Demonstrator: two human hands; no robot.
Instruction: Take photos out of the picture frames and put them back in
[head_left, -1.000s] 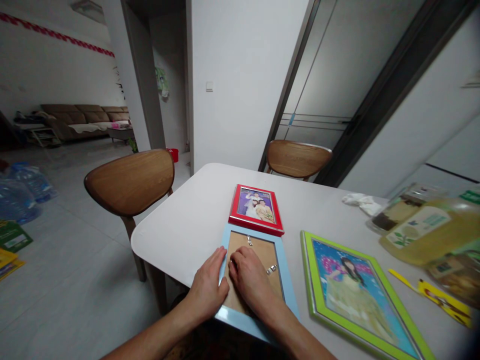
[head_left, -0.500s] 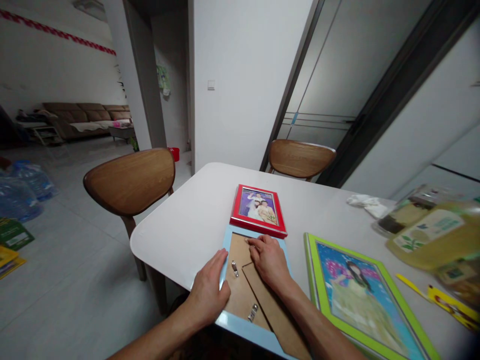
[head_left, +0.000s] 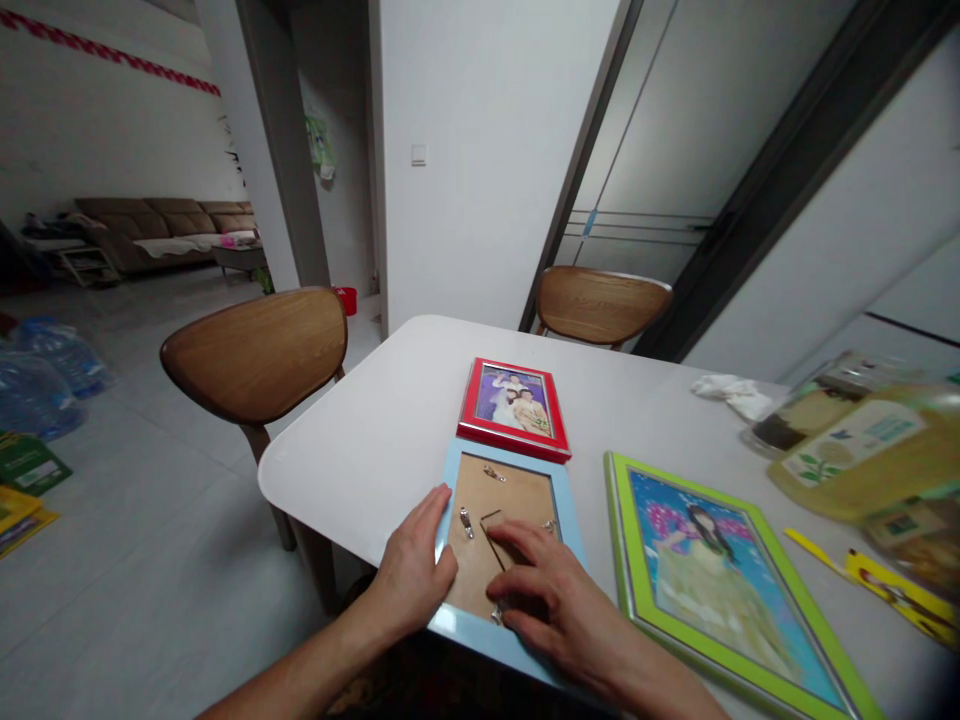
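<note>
Dim, grey indoor light washes over my table (head_left: 375, 430), with a pale glint on the blue frame (head_left: 469, 634) and soft shadow under my right hand (head_left: 559, 597). Below the table, darkness pools; the sofa (head_left: 176, 233) sits in gloom. Wide-angle distortion tilts the glass door (head_left: 675, 130) and stretches the blurry bottle (head_left: 862, 450).

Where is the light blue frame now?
In the head view, the light blue frame lies at lower centre, under the right hand, with the red frame just beyond and the green frame to its right.
</note>
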